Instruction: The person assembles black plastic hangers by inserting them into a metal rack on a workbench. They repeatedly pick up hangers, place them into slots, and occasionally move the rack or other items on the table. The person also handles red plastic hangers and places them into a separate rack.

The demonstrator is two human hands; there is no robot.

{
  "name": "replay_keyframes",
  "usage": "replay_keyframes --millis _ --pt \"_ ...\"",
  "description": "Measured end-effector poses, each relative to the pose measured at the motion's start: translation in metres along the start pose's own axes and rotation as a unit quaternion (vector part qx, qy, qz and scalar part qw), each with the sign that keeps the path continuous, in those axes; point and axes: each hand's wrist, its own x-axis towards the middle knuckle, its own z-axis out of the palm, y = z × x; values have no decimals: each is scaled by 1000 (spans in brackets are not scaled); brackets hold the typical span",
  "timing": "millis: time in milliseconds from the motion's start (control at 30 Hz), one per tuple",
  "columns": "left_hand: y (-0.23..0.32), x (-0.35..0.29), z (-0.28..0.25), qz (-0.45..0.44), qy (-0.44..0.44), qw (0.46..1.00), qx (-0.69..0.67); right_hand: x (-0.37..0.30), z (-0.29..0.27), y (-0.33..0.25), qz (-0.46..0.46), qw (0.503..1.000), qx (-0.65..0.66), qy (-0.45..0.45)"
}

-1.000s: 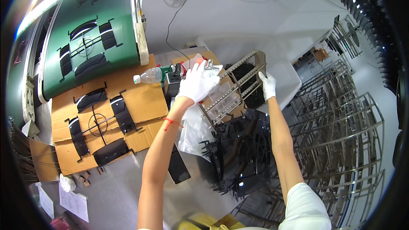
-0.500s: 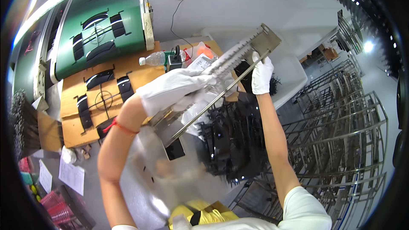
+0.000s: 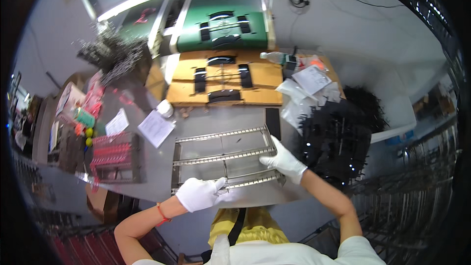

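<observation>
Head camera, with the clock read from the middle of the metal rack (image 3: pixel 223 157) and twelve at the top: I have that rack in both hands, its three notched rails running crosswise over the near part of the grey worktop (image 3: pixel 211 118). Whether it rests on the surface or sits just above, I cannot tell. My gloved left hand (image 3: pixel 201 195) is at seven o'clock, fingers curled on the nearest rail, a red cord (image 3: pixel 162 215) round that wrist. My gloved right hand (image 3: pixel 287 163) is at three, grasping the rack's end with the thumb reaching inward.

At twelve, beyond the rack, lies the flattened cardboard (image 3: pixel 186 64), bearing a frame of four curved black panels (image 3: pixel 200 80); farther up the same line, a similar set sits on the green conveyor belt (image 3: pixel 186 44). Towards one I see a clear bottle (image 3: pixel 271 57), and between one and two the crumpled plastic bag (image 3: pixel 294 99) and a white sheet (image 3: pixel 312 79). A dark flat slab (image 3: pixel 273 123) lies at two, just beside the rack's corner. At three, past my right hand, glossy black parts (image 3: pixel 336 140) are heaped. Towards ten is a written page (image 3: pixel 156 127), and at nine a pink rack (image 3: pixel 115 152).
</observation>
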Motion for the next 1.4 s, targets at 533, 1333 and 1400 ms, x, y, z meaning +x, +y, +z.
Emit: replay_keyframes --millis 533,1333,1400 --pt "-77 -22 177 86 54 990 -101 19 32 109 53 920 -326 211" --pt "-106 76 68 -134 505 575 -630 180 111 -1 -140 936 -319 54" --pt "-95 81 53 -208 477 597 -611 135 155 -15 -103 834 -525 134"
